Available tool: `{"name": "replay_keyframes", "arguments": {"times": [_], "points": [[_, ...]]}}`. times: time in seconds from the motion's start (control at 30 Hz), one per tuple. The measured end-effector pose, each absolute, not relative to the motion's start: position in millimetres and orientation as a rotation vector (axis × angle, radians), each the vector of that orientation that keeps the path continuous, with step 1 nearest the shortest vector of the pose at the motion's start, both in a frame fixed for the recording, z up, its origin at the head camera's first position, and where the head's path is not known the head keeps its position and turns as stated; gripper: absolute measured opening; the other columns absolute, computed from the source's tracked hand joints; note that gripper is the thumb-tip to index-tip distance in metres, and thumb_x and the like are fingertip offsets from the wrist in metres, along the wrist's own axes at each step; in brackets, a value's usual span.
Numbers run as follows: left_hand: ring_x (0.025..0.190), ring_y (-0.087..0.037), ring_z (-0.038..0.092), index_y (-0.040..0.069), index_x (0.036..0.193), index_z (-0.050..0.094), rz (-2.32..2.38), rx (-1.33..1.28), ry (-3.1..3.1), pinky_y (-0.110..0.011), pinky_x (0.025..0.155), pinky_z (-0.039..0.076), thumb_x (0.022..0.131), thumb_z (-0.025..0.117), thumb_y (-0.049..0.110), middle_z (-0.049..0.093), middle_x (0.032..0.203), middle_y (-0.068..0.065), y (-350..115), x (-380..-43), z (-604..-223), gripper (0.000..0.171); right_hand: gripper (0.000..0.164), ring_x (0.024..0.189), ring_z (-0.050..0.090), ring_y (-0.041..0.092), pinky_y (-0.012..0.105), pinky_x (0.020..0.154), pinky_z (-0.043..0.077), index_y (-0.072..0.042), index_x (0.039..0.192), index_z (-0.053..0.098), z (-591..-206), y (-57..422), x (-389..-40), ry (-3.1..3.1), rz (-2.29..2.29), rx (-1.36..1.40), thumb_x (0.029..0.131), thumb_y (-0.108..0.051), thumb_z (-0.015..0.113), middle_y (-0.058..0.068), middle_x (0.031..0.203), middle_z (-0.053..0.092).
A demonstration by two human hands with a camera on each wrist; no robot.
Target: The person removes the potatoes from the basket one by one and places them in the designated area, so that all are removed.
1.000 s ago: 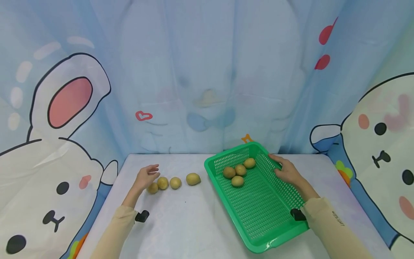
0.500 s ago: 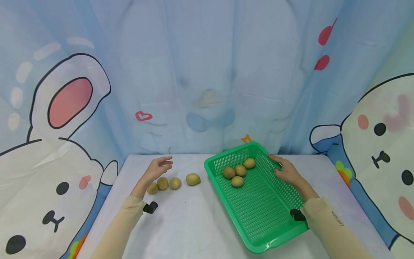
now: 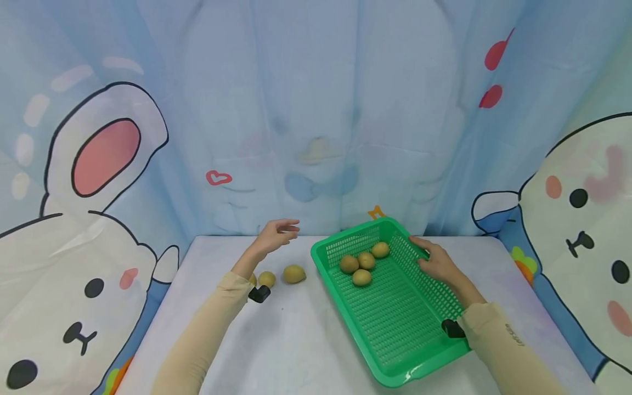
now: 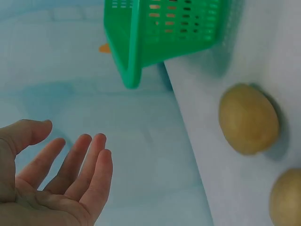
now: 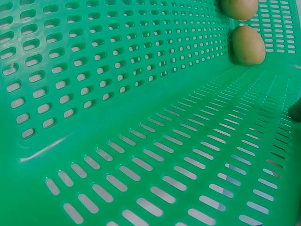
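Note:
My left hand [image 3: 276,236] hangs in the air above the table's back edge, its fingers loosely extended and holding nothing; the left wrist view shows its palm and spread fingers [image 4: 96,176]. Below it lie a potato [image 3: 294,274] and a second potato [image 3: 266,279], with another partly hidden behind the forearm. On the right, my right hand [image 3: 439,263] grips the long side of a green plastic basket [image 3: 345,323]. Several potatoes [image 3: 362,277] sit together in the basket's far left part. In the right wrist view, a dark fingertip [image 5: 295,111] shows at the basket wall.
A white cloth covers the table [image 3: 286,340]. Behind it hangs a blue curtain [image 3: 316,109] with printed cartoon animals on both sides. The basket stands at an angle on the right half, its far end near the back edge.
My left hand has moved right and away from me, rising from beside the leftmost potatoes to above the back edge. The right hand, basket and potatoes stay in place.

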State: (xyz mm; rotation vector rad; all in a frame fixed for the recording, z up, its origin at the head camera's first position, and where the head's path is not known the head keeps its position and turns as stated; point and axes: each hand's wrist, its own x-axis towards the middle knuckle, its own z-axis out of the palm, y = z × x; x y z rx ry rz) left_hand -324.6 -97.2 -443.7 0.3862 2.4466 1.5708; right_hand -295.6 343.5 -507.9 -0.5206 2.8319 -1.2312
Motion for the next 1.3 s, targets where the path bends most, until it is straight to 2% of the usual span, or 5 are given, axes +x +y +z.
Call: {"name": "replay_keyframes", "arguments": {"times": [0.23, 0.57, 0.77, 0.9, 1.3], "points": [[0.12, -0.03, 0.058, 0.006, 0.141, 0.054, 1.518, 0.443, 2.376, -0.047, 0.099, 0.049, 0.099, 0.058, 0.011, 0.06, 0.132, -0.018, -55.8, -335.4, -440.7, 0.043, 0.063, 0.111, 0.051, 0.041, 0.042, 0.081, 0.041, 0.007, 0.149, 0.035, -511.2, 344.2, -296.0, 2.833, -1.232, -0.518, 0.088, 0.011, 0.049, 0.033, 0.15, 0.033], [0.119, -0.03, 0.058, 0.004, 0.137, 0.057, 1.243, 0.598, 2.4, -0.041, 0.094, 0.052, 0.1, 0.056, 0.014, 0.061, 0.131, -0.017, 5.9, -345.5, -449.8, 0.038, 0.063, 0.133, 0.033, 0.054, 0.062, 0.103, 0.035, 0.009, 0.147, 0.035, -504.6, 341.7, -294.4, 2.824, -1.259, -0.511, 0.085, 0.012, 0.047, 0.035, 0.149, 0.033], [0.122, -0.032, 0.057, 0.0, 0.133, 0.061, 1.002, 0.658, 2.441, -0.037, 0.095, 0.051, 0.098, 0.058, 0.011, 0.06, 0.133, -0.018, 33.1, -348.4, -460.4, 0.036, 0.063, 0.133, 0.034, 0.053, 0.057, 0.097, 0.039, 0.009, 0.148, 0.035, -506.9, 343.5, -294.7, 2.827, -1.262, -0.506, 0.086, 0.012, 0.048, 0.034, 0.149, 0.033], [0.125, -0.033, 0.054, -0.001, 0.133, 0.061, 0.928, 0.659, 2.456, -0.037, 0.097, 0.05, 0.098, 0.056, 0.01, 0.057, 0.137, -0.018, 45.2, -346.4, -461.4, 0.037, 0.063, 0.133, 0.033, 0.053, 0.06, 0.101, 0.037, 0.01, 0.147, 0.035, -507.9, 344.6, -295.0, 2.824, -1.283, -0.525, 0.085, 0.013, 0.048, 0.035, 0.149, 0.033], [0.121, -0.029, 0.058, 0.003, 0.131, 0.063, 0.809, 0.446, 2.482, -0.038, 0.092, 0.053, 0.096, 0.056, 0.012, 0.059, 0.135, -0.013, 67.9, -345.0, -471.0, 0.037, 0.064, 0.133, 0.034, 0.053, 0.057, 0.097, 0.039, 0.01, 0.147, 0.036, -505.7, 342.5, -293.0, 2.831, -1.28, -0.533, 0.084, 0.013, 0.047, 0.035, 0.148, 0.035]]}}
